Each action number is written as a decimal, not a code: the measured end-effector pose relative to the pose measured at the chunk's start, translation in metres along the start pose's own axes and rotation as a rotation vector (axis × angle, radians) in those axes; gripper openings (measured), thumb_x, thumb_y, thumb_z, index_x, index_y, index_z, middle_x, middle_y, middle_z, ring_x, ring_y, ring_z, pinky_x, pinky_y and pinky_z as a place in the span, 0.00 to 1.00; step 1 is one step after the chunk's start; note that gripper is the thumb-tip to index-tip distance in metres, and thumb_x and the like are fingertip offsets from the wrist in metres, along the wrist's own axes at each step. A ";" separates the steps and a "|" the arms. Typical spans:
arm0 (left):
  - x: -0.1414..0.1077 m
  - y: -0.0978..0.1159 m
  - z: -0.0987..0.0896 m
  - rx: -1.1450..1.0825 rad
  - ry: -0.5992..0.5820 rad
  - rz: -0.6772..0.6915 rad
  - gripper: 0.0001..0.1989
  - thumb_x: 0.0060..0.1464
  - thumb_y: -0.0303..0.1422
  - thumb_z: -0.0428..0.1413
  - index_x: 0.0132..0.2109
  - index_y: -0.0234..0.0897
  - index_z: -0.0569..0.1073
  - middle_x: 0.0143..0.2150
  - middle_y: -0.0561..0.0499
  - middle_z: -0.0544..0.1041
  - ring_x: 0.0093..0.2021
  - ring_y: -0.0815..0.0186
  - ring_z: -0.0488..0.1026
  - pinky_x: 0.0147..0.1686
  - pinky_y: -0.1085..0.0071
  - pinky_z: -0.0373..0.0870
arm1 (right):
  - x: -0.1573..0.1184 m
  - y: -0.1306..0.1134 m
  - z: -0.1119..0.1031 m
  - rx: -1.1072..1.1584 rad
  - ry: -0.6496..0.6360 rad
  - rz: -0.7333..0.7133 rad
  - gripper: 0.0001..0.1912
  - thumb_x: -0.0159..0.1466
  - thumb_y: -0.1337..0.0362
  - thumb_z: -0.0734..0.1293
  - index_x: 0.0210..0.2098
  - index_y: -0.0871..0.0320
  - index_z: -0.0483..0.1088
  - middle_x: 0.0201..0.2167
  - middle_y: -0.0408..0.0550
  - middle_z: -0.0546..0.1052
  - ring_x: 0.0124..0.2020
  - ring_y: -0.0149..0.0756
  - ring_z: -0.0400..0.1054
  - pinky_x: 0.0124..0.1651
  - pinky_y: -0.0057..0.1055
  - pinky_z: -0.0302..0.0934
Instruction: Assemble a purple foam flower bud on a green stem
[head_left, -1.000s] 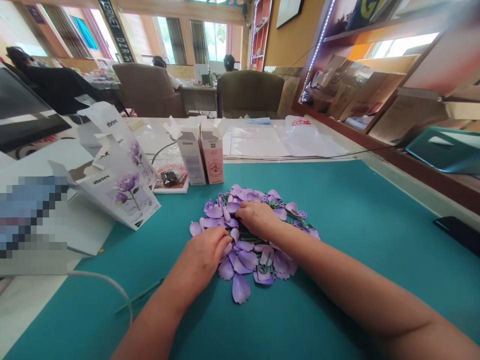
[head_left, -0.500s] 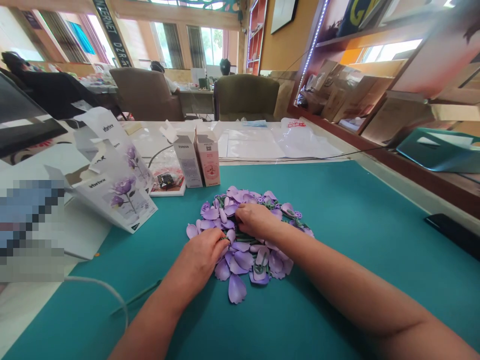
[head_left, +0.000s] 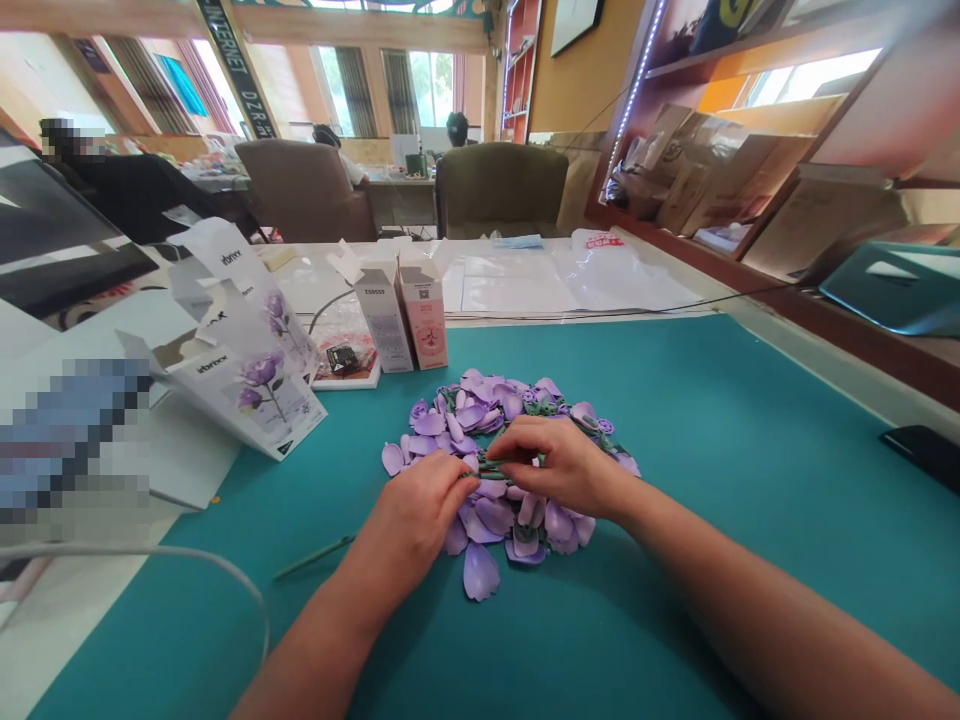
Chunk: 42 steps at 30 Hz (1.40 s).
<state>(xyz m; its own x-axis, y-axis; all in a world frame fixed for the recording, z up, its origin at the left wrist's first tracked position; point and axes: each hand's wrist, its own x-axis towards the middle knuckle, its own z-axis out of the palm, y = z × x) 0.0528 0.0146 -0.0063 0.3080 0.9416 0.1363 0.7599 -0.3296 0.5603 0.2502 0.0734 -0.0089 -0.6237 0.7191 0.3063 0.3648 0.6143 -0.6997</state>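
Note:
My left hand (head_left: 424, 505) is closed in a pinch on a thin green stem (head_left: 315, 557), whose long end sticks out to the left beneath my wrist. Close beside it, my right hand (head_left: 559, 465) brings thumb and forefinger together around a small green piece (head_left: 491, 464), partly hidden by the fingers. Both hands are over a pile of loose purple petals (head_left: 480, 572) and green parts, which look like pieces of an artificial flower. Fingertips of the two hands nearly meet at the middle of the pile.
Open white boxes with flower pictures (head_left: 259, 390) lean at the left. A grey and pink box pair (head_left: 424, 315) stands behind the pile, near a small black device (head_left: 343, 360). A pale cable (head_left: 217, 565) crosses the left. A black object (head_left: 926, 455) lies at right.
My right hand has come out of the back of the pile toward my left hand, its fingertips now near the left ones. The view has shifted slightly; the left hand keeps its pinch.

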 end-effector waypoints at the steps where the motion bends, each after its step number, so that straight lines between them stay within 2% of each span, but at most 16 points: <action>1: 0.000 0.000 0.000 0.006 0.000 0.011 0.15 0.64 0.35 0.43 0.32 0.39 0.69 0.32 0.51 0.73 0.34 0.64 0.71 0.34 0.68 0.66 | -0.001 -0.001 -0.001 -0.002 0.003 -0.027 0.06 0.60 0.72 0.66 0.35 0.58 0.75 0.29 0.43 0.75 0.29 0.28 0.68 0.32 0.24 0.61; 5: 0.000 0.000 0.003 0.035 0.003 0.046 0.15 0.65 0.35 0.43 0.33 0.39 0.69 0.32 0.51 0.73 0.34 0.65 0.71 0.33 0.70 0.65 | -0.002 -0.004 -0.004 -0.032 0.019 -0.095 0.06 0.63 0.70 0.66 0.36 0.58 0.77 0.31 0.46 0.76 0.31 0.29 0.69 0.34 0.25 0.62; 18: -0.001 -0.004 0.008 -0.019 0.067 0.125 0.14 0.65 0.34 0.44 0.33 0.39 0.70 0.32 0.51 0.74 0.33 0.65 0.71 0.33 0.70 0.66 | -0.004 -0.007 0.000 -0.140 0.032 -0.195 0.07 0.65 0.70 0.66 0.37 0.57 0.77 0.32 0.46 0.76 0.33 0.31 0.72 0.36 0.26 0.65; 28: -0.002 0.003 0.004 -0.103 0.121 0.112 0.14 0.64 0.35 0.45 0.34 0.39 0.71 0.32 0.50 0.74 0.34 0.63 0.71 0.34 0.68 0.66 | -0.007 -0.021 -0.001 -0.313 0.101 -0.339 0.08 0.67 0.70 0.63 0.37 0.60 0.76 0.32 0.49 0.76 0.33 0.33 0.71 0.34 0.26 0.66; 33: -0.009 0.015 -0.008 -0.227 0.191 0.096 0.12 0.62 0.35 0.48 0.34 0.38 0.73 0.30 0.52 0.73 0.32 0.65 0.70 0.33 0.69 0.64 | 0.000 -0.046 -0.016 -0.360 0.076 -0.340 0.07 0.66 0.71 0.65 0.35 0.60 0.76 0.31 0.47 0.75 0.32 0.31 0.71 0.32 0.25 0.65; 38: -0.016 0.035 -0.032 -0.478 0.322 0.026 0.11 0.59 0.36 0.51 0.32 0.38 0.74 0.27 0.54 0.71 0.29 0.68 0.67 0.30 0.72 0.63 | 0.014 -0.092 -0.036 -0.329 0.076 -0.394 0.09 0.67 0.70 0.63 0.39 0.59 0.77 0.35 0.48 0.75 0.34 0.30 0.70 0.35 0.25 0.65; 42: -0.019 0.040 -0.044 -0.694 0.352 0.026 0.10 0.58 0.37 0.53 0.35 0.38 0.76 0.28 0.55 0.71 0.28 0.69 0.65 0.27 0.73 0.61 | 0.026 -0.126 -0.045 -0.383 0.040 -0.451 0.10 0.66 0.71 0.63 0.35 0.62 0.77 0.32 0.47 0.73 0.32 0.29 0.68 0.34 0.25 0.62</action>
<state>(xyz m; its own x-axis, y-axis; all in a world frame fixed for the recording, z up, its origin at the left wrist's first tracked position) 0.0521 -0.0140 0.0496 0.0329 0.9388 0.3428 0.1872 -0.3427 0.9206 0.2190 0.0288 0.1161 -0.7513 0.3668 0.5487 0.2979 0.9303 -0.2139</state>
